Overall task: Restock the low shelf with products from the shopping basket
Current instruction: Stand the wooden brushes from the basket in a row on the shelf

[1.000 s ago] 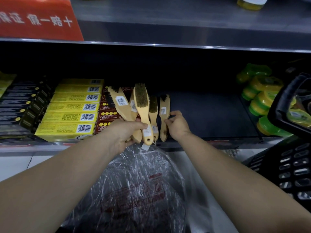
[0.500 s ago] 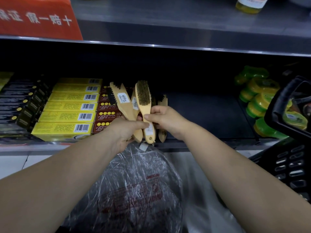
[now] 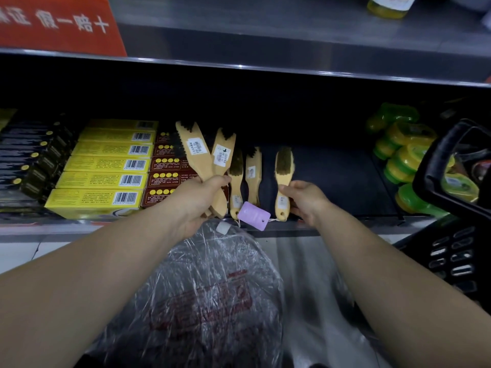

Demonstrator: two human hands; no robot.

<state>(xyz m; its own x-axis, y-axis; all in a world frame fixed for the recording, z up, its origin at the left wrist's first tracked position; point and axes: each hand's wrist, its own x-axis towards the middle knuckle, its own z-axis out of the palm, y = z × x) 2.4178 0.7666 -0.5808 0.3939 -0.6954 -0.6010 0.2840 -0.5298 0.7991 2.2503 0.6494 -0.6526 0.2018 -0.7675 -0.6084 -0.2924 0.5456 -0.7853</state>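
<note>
Two brushes (image 3: pixel 236 179) part left hand (image 3: pixel 196 201) from right hand (image 3: pixel 307 200).

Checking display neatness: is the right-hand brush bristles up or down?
Up: brush shows its bristle face; right hand pinches its handle.

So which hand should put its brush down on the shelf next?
Probably the right hand. Its single brush sits low over the bare shelf, beside the two brushes lying there. The left hand grips two more brushes, tilted up.
</note>
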